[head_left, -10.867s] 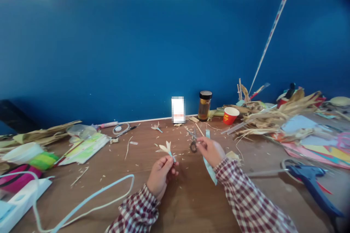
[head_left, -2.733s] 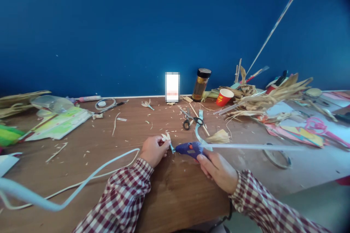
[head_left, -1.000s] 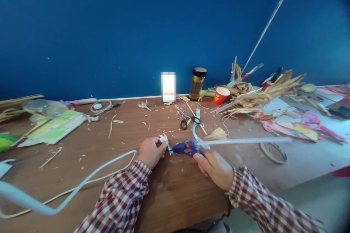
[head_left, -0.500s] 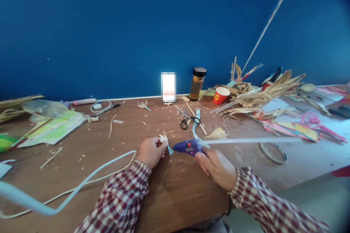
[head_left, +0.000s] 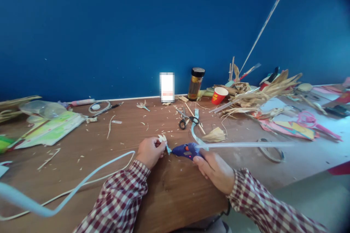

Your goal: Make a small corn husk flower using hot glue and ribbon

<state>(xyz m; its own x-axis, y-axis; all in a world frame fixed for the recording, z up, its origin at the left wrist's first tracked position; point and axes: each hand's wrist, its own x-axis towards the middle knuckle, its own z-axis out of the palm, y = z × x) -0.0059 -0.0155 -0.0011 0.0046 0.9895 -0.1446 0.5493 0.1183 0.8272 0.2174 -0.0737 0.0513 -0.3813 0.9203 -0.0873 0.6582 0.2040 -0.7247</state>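
My left hand (head_left: 149, 151) is closed round a small pale husk flower (head_left: 162, 138) with a light blue stem, held just above the wooden table (head_left: 177, 196). My right hand (head_left: 216, 169) grips a blue hot glue gun (head_left: 186, 150), its nozzle pointing left at the base of the flower. A long clear glue stick (head_left: 246, 145) juts out of the gun's back toward the right. Both sleeves are red and white check.
Black-handled scissors (head_left: 187, 119) and a pale blue strip (head_left: 195, 133) lie just beyond the hands. A jar (head_left: 195, 84), a red paper cup (head_left: 219, 95) and a heap of dried husks (head_left: 259, 98) stand at the back right. A white cord (head_left: 82, 185) loops at left; papers (head_left: 51, 129) lie far left.
Since eleven seconds ago the scissors were put down and the glue gun picked up in my right hand. Over the last second the hands barely move; the view drifts slightly.
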